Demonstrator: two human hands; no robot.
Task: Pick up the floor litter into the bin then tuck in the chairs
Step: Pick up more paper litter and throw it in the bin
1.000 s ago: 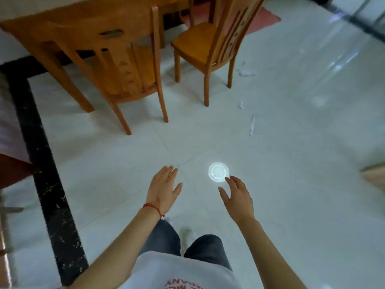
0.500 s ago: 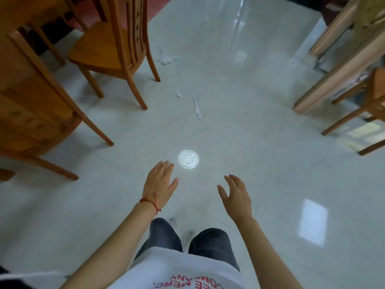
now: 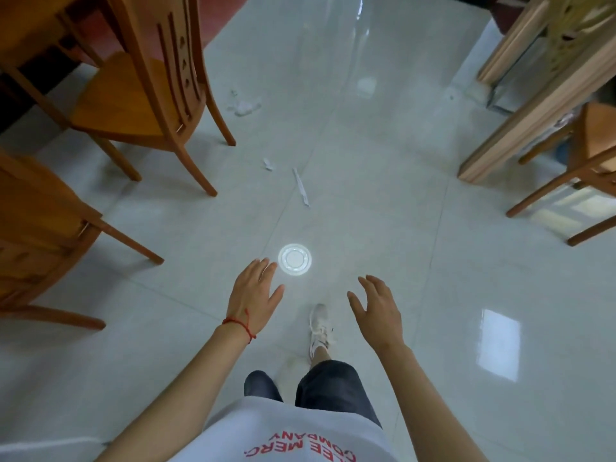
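A round white plastic lid [image 3: 295, 259] lies flat on the pale tiled floor. My left hand [image 3: 255, 291] hovers just left of and below it, fingers spread, holding nothing. My right hand [image 3: 376, 306] is open too, further right and apart from the lid. Beyond the lid lie a long paper strip [image 3: 301, 186], a small scrap [image 3: 268, 164] and a crumpled tissue [image 3: 245, 106]. Two wooden chairs stand pulled out on the left: one far [image 3: 143, 81], one near [image 3: 43, 225]. No bin is in view.
A wooden table [image 3: 20, 15] sits at the top left behind the chairs. A pale wooden table leg [image 3: 520, 121] and another chair [image 3: 586, 168] stand on the right. My foot in a white shoe [image 3: 320, 328] is between my hands.
The view has swung right and moved forward along the floor, so the chairs slid left and the right-hand table came in. My left hand now sits closest to the lid.
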